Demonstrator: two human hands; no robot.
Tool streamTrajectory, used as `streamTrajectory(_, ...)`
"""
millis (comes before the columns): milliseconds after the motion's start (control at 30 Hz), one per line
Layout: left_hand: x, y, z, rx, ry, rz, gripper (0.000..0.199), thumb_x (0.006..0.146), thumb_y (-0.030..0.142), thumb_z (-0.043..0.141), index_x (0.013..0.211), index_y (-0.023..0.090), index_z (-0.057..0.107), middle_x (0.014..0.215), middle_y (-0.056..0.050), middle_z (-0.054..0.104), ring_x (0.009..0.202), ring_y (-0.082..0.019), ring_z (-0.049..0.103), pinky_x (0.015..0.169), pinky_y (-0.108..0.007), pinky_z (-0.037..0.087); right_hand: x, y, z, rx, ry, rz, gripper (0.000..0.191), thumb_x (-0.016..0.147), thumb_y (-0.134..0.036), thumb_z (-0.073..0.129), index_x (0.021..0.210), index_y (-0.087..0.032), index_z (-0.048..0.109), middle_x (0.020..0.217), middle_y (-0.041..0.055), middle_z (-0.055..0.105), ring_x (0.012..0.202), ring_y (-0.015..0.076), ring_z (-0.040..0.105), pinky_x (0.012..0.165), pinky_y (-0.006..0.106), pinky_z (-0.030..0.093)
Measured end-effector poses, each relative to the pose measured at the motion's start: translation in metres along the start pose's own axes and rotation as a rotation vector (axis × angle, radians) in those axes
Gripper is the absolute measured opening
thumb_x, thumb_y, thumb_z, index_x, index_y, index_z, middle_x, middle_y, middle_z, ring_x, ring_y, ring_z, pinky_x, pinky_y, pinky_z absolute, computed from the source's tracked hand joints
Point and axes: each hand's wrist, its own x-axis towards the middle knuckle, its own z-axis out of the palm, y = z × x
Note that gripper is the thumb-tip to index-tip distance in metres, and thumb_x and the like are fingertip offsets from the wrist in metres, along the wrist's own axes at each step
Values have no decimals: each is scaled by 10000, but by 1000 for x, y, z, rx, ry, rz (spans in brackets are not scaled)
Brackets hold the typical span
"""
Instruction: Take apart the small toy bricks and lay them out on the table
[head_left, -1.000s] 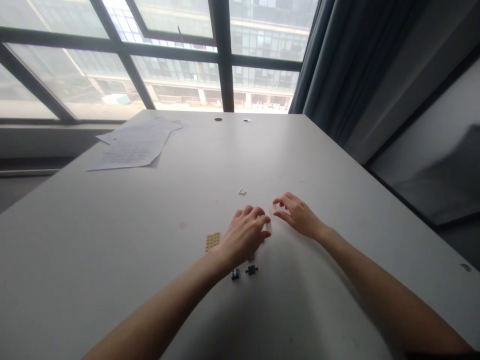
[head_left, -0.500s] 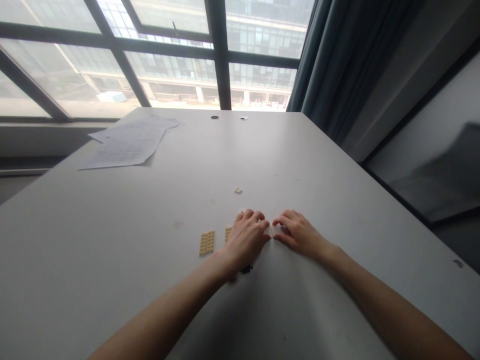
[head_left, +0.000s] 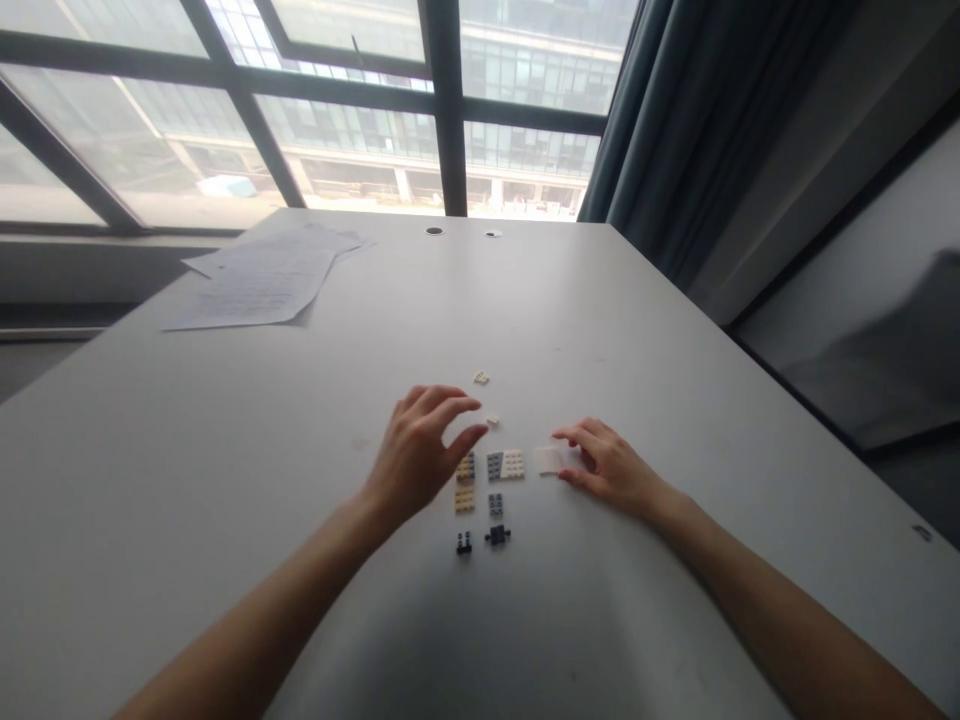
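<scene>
My left hand [head_left: 429, 435] hovers over the table with thumb and fingers apart and nothing in it. Its fingertips are near a small white brick piece [head_left: 493, 420]. My right hand [head_left: 606, 460] rests with thumb and fingers parted at the right end of a pale translucent flat piece [head_left: 549, 460]. Whether they touch it I cannot tell. Between the hands lie a white studded plate [head_left: 514, 464] and a grey wedge-shaped plate [head_left: 494, 465], side by side. A tan and grey studded piece [head_left: 466, 467], partly hidden by my left hand, sits behind a tan plate [head_left: 465, 499].
Closer to me lie a small dark grey plate [head_left: 496, 504], a black piece with side pins [head_left: 498, 536] and another small black piece [head_left: 464, 543]. A cream piece [head_left: 481, 378] lies farther out. Printed papers [head_left: 262, 285] cover the table's [head_left: 480, 310] back left, before the window.
My left hand has moved left, away from the translucent piece, and its fingers have spread. More small pieces now show between the hands. The right hand has stayed nearly in place.
</scene>
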Motion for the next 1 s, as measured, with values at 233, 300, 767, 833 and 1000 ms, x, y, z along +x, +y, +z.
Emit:
streamTrajectory(233,-54,-71,-25,72,171,-154,190,888,346,529,930,204,648,957,-47,640,903,-209,584,855,-372,471,4,-1,6,4,-20,-35,283,838,-312,652,1102,-211,631,1006,76,607,941,215,541,869,370,440)
streamTrajectory(300,-64,-76,-22,75,151,-162,197,881,358,530,933,212,651,968,-45,640,910,-211,584,840,-364,487,4,-1,7,6,-6,-27,259,840,-315,652,1079,-214,639,998,73,609,934,212,542,863,365,441)
streamTrajectory(767,-67,-72,-20,42,83,-139,167,879,324,525,947,223,639,965,-46,627,933,-222,562,688,-334,529,1,1,11,34,54,3,276,845,-318,644,1104,-223,632,958,65,603,897,203,555,824,347,467)
streamTrajectory(833,-67,-73,-19,45,83,-133,162,879,320,527,943,220,637,965,-46,628,934,-218,559,719,-341,525,2,2,8,60,54,36,291,856,-308,626,1131,-212,619,956,63,599,835,185,565,789,333,484)
streamTrajectory(1000,-67,-75,-18,56,82,-98,163,878,311,534,930,208,649,952,-47,640,915,-209,566,822,-368,500,30,-8,-7,13,18,33,320,844,-216,627,1163,-219,606,1029,67,609,831,177,589,778,331,502)
